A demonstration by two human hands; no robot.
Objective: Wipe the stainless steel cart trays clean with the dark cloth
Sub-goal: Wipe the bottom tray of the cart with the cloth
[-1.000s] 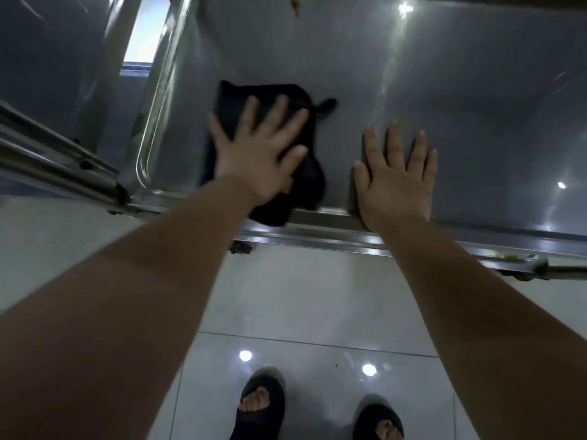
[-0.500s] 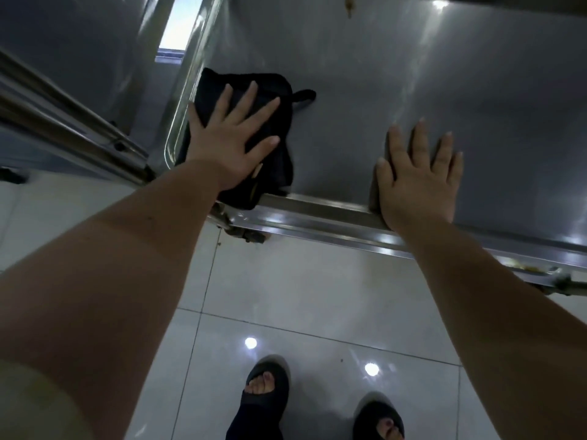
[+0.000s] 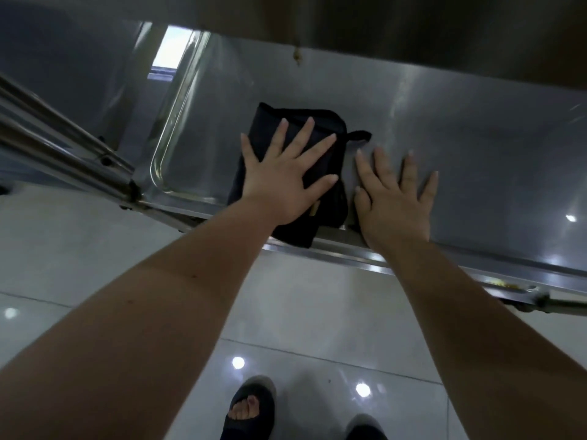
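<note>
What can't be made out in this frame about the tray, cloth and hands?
Head view only.
- Far side of the tray: hidden under the shelf above.
- Middle of the cloth: covered by the flat left hand.
- Tray under the right hand: covered; its right end is cut off by the frame edge.
- The brown speck at the shelf edge: too small to identify.

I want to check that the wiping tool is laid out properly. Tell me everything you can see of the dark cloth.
The cloth is black, soft-looking fabric folded into a thick rectangular pad, with a small loop sticking out at its far right corner. It lies on the steel tray near the tray's left front corner, its near end draped over the front rim. The left hand presses on it with straight, spread fingers. The right hand lies flat on the tray close beside it; whether they touch is unclear.
</note>
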